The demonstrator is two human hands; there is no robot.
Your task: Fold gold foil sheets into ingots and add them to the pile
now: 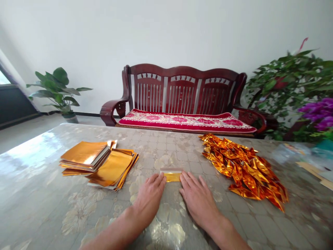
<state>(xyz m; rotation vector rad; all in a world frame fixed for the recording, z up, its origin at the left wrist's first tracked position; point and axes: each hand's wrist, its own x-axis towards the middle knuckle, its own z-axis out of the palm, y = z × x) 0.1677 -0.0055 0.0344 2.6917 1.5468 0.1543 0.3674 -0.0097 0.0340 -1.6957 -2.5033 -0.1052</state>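
A sheet of gold foil paper [172, 177], folded into a narrow strip with a pale strip along its far edge, lies on the table in front of me. My left hand [151, 194] grips its left end, the fingertips pressing it down. At the right end, my right hand [196, 196] holds it the same way, with the thumb tucked near the close edge. To the left sit stacks of flat gold foil sheets [110, 170]. A heap of folded, pointed gold foil pieces [244, 166] lies to the right.
A patterned, glossy cover lies over the table [85, 215]. Clear plastic bags [291, 152] and cardboard pieces [316, 173] are at the right edge. Behind the table stands a dark wooden bench [179, 90] with a red cushion [187, 119]. Potted plants [61, 90] flank it.
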